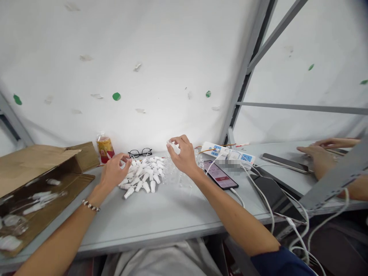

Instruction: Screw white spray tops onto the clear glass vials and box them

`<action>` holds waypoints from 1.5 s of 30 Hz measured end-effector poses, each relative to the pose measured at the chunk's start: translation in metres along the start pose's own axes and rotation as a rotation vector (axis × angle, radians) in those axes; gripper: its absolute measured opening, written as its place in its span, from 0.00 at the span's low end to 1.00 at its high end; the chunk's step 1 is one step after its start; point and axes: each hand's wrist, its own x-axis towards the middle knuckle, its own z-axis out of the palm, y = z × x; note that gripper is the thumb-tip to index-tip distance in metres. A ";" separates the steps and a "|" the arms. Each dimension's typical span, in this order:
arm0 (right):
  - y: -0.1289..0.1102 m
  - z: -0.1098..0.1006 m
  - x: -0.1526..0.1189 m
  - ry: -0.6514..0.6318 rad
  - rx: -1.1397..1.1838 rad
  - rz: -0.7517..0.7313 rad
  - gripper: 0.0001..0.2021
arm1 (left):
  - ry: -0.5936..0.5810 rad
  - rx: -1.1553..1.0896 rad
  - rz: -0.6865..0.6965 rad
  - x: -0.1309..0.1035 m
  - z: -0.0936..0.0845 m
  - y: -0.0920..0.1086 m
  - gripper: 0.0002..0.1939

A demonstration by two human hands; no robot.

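Observation:
A heap of white spray nozzles (145, 174) with thin tubes lies on the grey table, and several clear plastic bottles (175, 174) stand close together on its right. My left hand (114, 168) is at the heap's left edge, its fingers curled round a pale piece that looks like a white spray nozzle, mostly hidden. Raised above the clear bottles, my right hand (183, 155) pinches a small clear bottle (170, 143) between thumb and fingers; only part of it shows.
An open cardboard box (83, 182) with nozzles and clear bottles lies at left. Behind are a drink bottle (105, 147) and glasses (140, 153). To the right are a power strip (211, 147), phones (220, 175), cables and a metal post. Another person's hands (319, 157) are beyond it.

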 end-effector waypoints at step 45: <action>-0.005 -0.022 0.002 -0.627 -0.064 -0.082 0.13 | -0.139 0.220 -0.300 0.016 -0.043 -0.065 0.19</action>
